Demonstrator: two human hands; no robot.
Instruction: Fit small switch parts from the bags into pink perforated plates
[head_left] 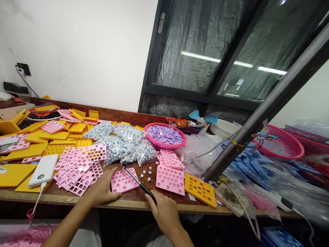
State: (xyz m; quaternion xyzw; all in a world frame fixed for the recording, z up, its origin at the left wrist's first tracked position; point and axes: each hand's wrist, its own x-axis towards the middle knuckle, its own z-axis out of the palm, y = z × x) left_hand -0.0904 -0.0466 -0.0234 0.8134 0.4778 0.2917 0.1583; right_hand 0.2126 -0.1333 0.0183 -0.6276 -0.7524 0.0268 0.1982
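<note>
A pink plate with square recesses (123,181) lies on the table near its front edge. My left hand (102,188) grips its left side, with the thumb along the front edge and the fingers at the far left corner. In my right hand (164,207) is a small hammer (140,183) with a dark handle and a silver shaft. The hammer's dark head is over the far edge of the plate; whether it touches is unclear. Just right of the plate lie several small white and blue pieces (149,179), possibly key switches.
Thin pink frames (77,168) fan out at left, near a white power bank (44,170). Behind are bags of small pieces (117,147) and a pink basket of purple pieces (164,135). Stacked pink plates (170,180), a yellow plate (200,188) and a slanted post (246,127) stand right.
</note>
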